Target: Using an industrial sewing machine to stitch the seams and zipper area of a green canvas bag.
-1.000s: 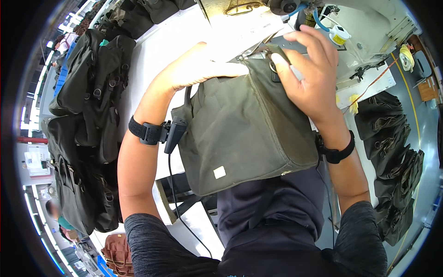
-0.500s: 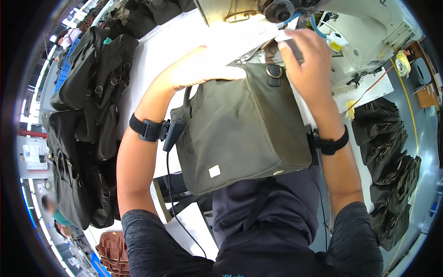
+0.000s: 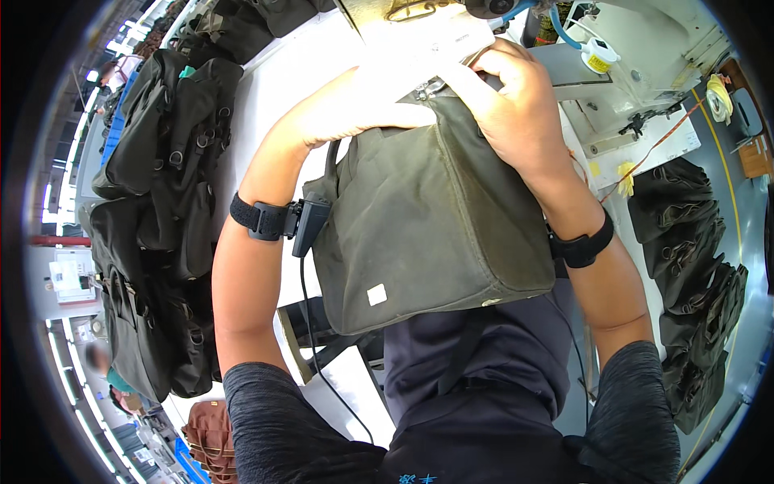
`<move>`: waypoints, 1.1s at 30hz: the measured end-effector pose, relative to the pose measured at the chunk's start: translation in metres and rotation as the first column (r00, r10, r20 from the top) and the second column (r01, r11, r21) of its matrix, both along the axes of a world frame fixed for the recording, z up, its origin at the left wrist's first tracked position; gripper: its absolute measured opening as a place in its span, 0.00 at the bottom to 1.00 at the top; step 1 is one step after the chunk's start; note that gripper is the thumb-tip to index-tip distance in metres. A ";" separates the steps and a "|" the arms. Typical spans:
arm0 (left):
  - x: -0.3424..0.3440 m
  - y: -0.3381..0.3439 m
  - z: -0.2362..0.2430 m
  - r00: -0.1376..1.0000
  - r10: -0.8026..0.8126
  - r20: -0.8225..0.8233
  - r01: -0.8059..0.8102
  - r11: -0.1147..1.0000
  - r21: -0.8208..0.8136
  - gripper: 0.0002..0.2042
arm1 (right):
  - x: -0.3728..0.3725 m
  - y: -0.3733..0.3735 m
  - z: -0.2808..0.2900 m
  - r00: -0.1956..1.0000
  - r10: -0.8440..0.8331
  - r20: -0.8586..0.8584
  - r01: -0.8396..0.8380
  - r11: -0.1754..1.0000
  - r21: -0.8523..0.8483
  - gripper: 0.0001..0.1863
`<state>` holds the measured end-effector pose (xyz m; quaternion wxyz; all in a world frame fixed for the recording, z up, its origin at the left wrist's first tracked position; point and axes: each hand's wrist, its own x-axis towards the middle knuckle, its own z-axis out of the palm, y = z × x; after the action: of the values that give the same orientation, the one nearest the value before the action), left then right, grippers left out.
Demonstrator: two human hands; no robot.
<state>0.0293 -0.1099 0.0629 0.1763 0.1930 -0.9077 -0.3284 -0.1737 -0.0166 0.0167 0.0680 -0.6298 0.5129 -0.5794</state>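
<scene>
Feeding olive bag (image 3: 427,218), centre, far edge under sewing machine (image 3: 637,56). Left hand (image 3: 355,105) flat on top, right hand (image 3: 504,101) gripping far edge. Best kept taut, fingers clear of needle.

Short grey heathered sleeves (image 3: 274,411) on both upper arms, forearms bare. Dark navy apron (image 3: 476,379) over the chest, with a strap running down its middle and small light blue lettering at the lower edge. Black band (image 3: 256,219) around the left wrist, carrying a small black box (image 3: 308,227) with a thin black cable (image 3: 310,323) trailing down toward the body. Plain black band (image 3: 582,246) around the right wrist. No gloves, no rings visible on either hand.
</scene>
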 end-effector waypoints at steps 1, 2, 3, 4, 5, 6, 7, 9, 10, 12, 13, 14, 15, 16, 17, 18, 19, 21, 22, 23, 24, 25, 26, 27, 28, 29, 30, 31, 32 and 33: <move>0.000 -0.001 0.000 1.000 0.008 0.026 -0.009 0.999 0.031 0.31 | 0.001 -0.001 -0.002 1.000 -0.019 -0.003 0.019 0.999 -0.046 0.15; 0.000 -0.002 -0.001 0.999 0.017 0.051 -0.020 0.998 0.062 0.30 | 0.000 0.000 -0.002 1.000 -0.018 0.001 0.018 0.999 -0.044 0.15; 0.000 -0.002 -0.003 0.997 0.024 0.077 -0.032 0.995 0.094 0.30 | -0.002 0.003 -0.001 1.000 0.008 -0.021 -0.008 1.000 -0.005 0.12; 0.000 -0.003 -0.003 0.994 0.030 0.102 -0.043 0.991 0.124 0.30 | -0.003 0.006 0.004 0.999 0.033 -0.043 -0.032 0.999 0.033 0.09; 0.000 -0.003 -0.004 0.991 0.038 0.127 -0.058 0.986 0.159 0.29 | 0.000 0.011 0.010 0.998 0.038 -0.040 -0.036 0.999 0.040 0.09; -0.001 -0.004 -0.004 0.988 0.045 0.151 -0.074 0.978 0.195 0.29 | 0.004 0.017 0.020 0.972 0.082 0.222 -0.120 0.979 0.163 0.10; -0.002 -0.005 -0.003 0.983 0.050 0.174 -0.090 0.969 0.230 0.29 | 0.007 0.020 0.028 0.879 0.084 0.470 -0.228 0.939 0.258 0.13; 0.000 -0.004 -0.004 0.975 0.060 0.216 -0.124 0.946 0.299 0.28 | 0.001 0.024 0.027 0.883 0.123 0.453 -0.280 0.913 0.297 0.09; 0.005 0.000 -0.002 0.989 0.052 0.137 -0.099 0.928 0.359 0.28 | 0.002 0.024 0.020 0.957 0.158 0.244 -0.186 0.978 0.097 0.07; 0.018 -0.009 -0.007 0.989 0.049 0.138 -0.096 0.926 0.364 0.28 | -0.007 0.033 0.014 0.991 0.049 -0.126 -0.080 0.966 -0.248 0.09; 0.020 -0.010 -0.010 0.989 0.034 0.143 -0.085 0.925 0.370 0.27 | -0.018 0.049 0.010 0.989 0.062 -0.136 -0.094 0.965 -0.244 0.09; 0.013 -0.004 -0.004 0.990 0.044 0.131 -0.090 0.922 0.376 0.27 | -0.031 0.066 0.003 0.999 -0.043 0.002 0.043 0.998 -0.038 0.10; 0.002 0.007 0.014 0.977 0.075 0.198 -0.142 0.925 0.354 0.28 | -0.039 0.075 -0.001 0.977 -0.178 0.117 0.155 0.971 0.184 0.11; -0.001 0.015 0.023 0.959 0.094 0.269 -0.183 0.926 0.331 0.29 | -0.036 0.076 -0.004 0.976 -0.182 0.115 0.158 0.969 0.189 0.11; 0.001 0.015 0.020 0.959 0.087 0.271 -0.178 0.926 0.334 0.29 | -0.031 0.075 -0.005 0.961 -0.068 0.267 -0.006 0.964 0.266 0.13; 0.004 0.013 0.014 0.987 0.032 0.157 -0.086 0.931 0.354 0.24 | -0.025 0.074 -0.005 0.906 0.030 0.423 -0.177 0.934 0.311 0.15; 0.007 0.010 0.008 0.999 -0.023 0.041 0.007 0.933 0.360 0.20 | -0.013 0.071 -0.003 0.904 0.023 0.427 -0.169 0.937 0.306 0.15; 0.001 0.012 0.002 1.000 0.016 -0.022 -0.009 0.953 0.303 0.16 | 0.004 0.064 0.006 0.859 0.121 0.497 -0.205 0.972 0.118 0.18; -0.001 0.010 0.003 0.999 -0.025 -0.032 0.030 0.986 0.166 0.18 | 0.001 0.062 0.011 0.913 0.091 0.398 -0.180 0.965 0.192 0.19; -0.003 0.008 0.005 0.997 -0.069 -0.039 0.070 0.997 0.025 0.21 | -0.004 0.058 0.016 0.954 0.063 0.294 -0.144 0.954 0.264 0.20; -0.006 0.005 0.007 0.992 -0.115 -0.043 0.109 0.987 -0.116 0.24 | -0.007 0.053 0.020 0.953 0.102 0.286 -0.187 0.939 0.290 0.20; -0.005 0.003 0.011 0.987 -0.155 -0.035 0.141 0.956 -0.256 0.27 | -0.006 0.051 0.026 0.980 0.096 0.176 -0.156 0.917 0.368 0.19; -0.005 0.000 0.014 0.981 -0.194 -0.024 0.170 0.905 -0.390 0.31 | -0.005 0.047 0.026 0.990 0.104 0.097 -0.133 0.920 0.369 0.19; -0.005 -0.003 0.016 0.973 -0.231 -0.010 0.193 0.835 -0.515 0.34 | -0.003 0.041 0.025 0.994 0.112 0.017 -0.110 0.922 0.371 0.18; -0.005 0.000 0.017 0.986 -0.164 -0.040 0.108 0.795 -0.597 0.32 | -0.003 0.037 0.023 0.997 0.066 -0.038 -0.054 0.966 0.252 0.15; -0.007 0.001 0.018 0.984 -0.174 -0.037 0.118 0.794 -0.597 0.32 | -0.009 0.035 0.025 0.998 0.056 -0.035 -0.045 0.967 0.251 0.15; -0.007 0.000 0.019 0.987 -0.157 -0.020 0.117 0.812 -0.572 0.32 | -0.016 0.033 0.031 0.991 0.068 -0.111 -0.033 0.956 0.293 0.14; -0.004 0.001 0.019 0.991 -0.130 -0.002 0.108 0.832 -0.544 0.32 | -0.020 0.028 0.032 0.978 0.095 -0.185 -0.027 0.941 0.337 0.14; -0.004 0.003 0.020 0.992 -0.125 -0.001 0.105 0.835 -0.540 0.32 | -0.025 0.019 0.027 0.976 0.140 -0.168 -0.090 0.956 0.279 0.14; -0.004 0.003 0.021 0.996 -0.080 0.051 0.094 0.873 -0.479 0.33 | -0.030 0.017 0.026 0.975 0.149 -0.165 -0.098 0.954 0.282 0.14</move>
<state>0.0257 -0.1066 0.0837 0.1904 0.1069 -0.9710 -0.0974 -0.2039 0.0000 0.0422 0.1423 -0.6964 0.5513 -0.4369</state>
